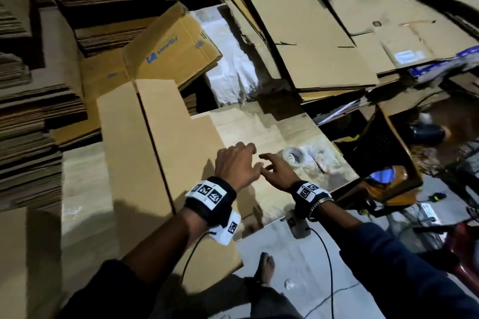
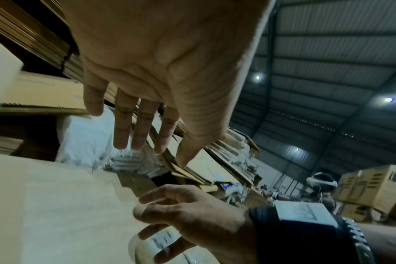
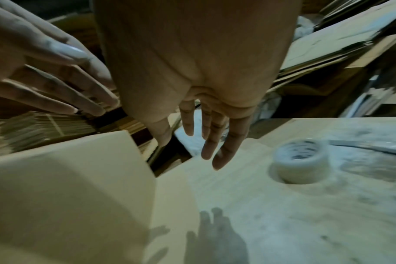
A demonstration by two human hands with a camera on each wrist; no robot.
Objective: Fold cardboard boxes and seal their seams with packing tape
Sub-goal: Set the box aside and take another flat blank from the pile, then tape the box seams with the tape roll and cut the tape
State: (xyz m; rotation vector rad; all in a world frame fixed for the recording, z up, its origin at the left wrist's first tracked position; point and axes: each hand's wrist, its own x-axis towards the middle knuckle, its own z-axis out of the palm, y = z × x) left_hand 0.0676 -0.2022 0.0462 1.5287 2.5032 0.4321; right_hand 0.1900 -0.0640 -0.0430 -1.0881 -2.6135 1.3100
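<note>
Both forearms reach out over the table point(image 1: 272, 124), each wrist strapped with a black band bearing printed markers. Left hand point(image 1: 237, 162) hovers above the right edge of the flat box point(image 1: 166, 142); the wrist view shows its fingers point(image 2: 122, 128) straight and spread, holding nothing. Whether the palm touches the cardboard cannot be told. Right hand point(image 1: 278, 169) sits just beside the left, over bare tabletop, thumb towards the left hand. Its fingers point(image 3: 226, 142) hang straight and loosely apart, released, holding nothing; its shadow falls on the table below.

Box: unfolded, lying flat across the left part of the table, one flap overhanging the near edge, a crease line running along its length. Its far end lies against a printed carton point(image 1: 176, 44) with blue markings.

Tape roll point(image 1: 293, 155): clear, lying on its side flat on the table, just beyond the right hand's fingertips, not touched. In the right wrist view the roll point(image 3: 302, 161) is well clear of the fingers.

Surroundings: stacks of flat cardboard point(image 1: 31, 122) at left and rear, more sheets point(image 1: 311, 41) at right rear, a white sack point(image 1: 230, 67) between them. Cables run from both wrist bands towards the floor.
</note>
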